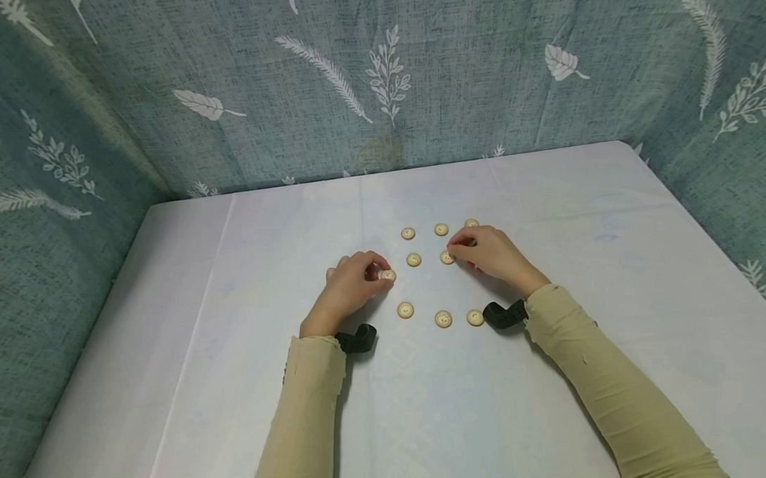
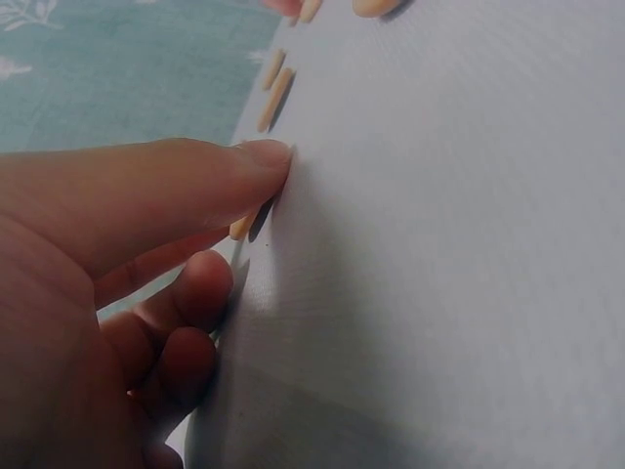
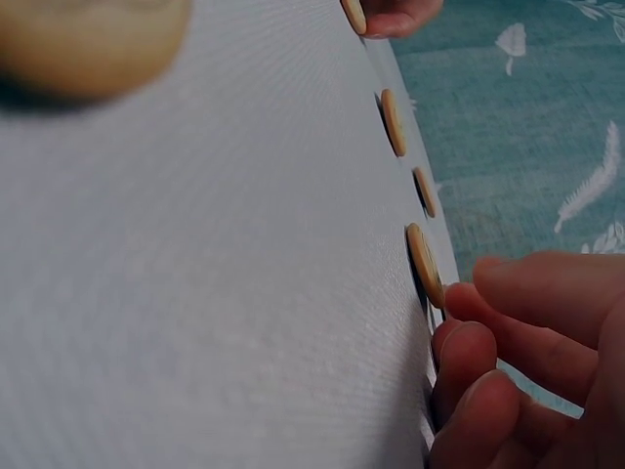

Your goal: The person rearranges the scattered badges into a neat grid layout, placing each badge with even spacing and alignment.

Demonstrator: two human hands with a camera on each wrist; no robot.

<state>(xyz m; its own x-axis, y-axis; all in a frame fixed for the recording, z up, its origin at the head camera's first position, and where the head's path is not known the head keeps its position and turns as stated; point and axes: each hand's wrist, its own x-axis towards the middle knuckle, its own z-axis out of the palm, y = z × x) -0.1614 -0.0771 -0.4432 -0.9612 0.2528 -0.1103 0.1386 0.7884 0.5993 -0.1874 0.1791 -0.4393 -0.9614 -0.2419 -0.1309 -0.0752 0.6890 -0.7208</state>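
Note:
On the white table lie several round tan buttons, each seeming alike. My left hand [image 1: 349, 287] pinches one button [image 1: 389, 275] at the left of the group between thumb and fingers. In the left wrist view the thumb [image 2: 244, 171] covers most of that button [image 2: 237, 229]. My right hand [image 1: 490, 253] is over the group's right side, fingertips right at the edge of another button [image 1: 446, 258]. In the right wrist view its index fingertip meets the rim of this button [image 3: 424, 264], while the thumb [image 3: 518, 283] stays above, off the button.
Between the hands lies a button [image 1: 413, 260], with two more, a left button [image 1: 408, 233] and a middle button [image 1: 441, 229], behind. A further button [image 1: 471, 223] is partly hidden by the right hand. Three buttons [image 1: 443, 318] form a front row. Black wrist cameras [image 1: 504, 315] hang low nearby.

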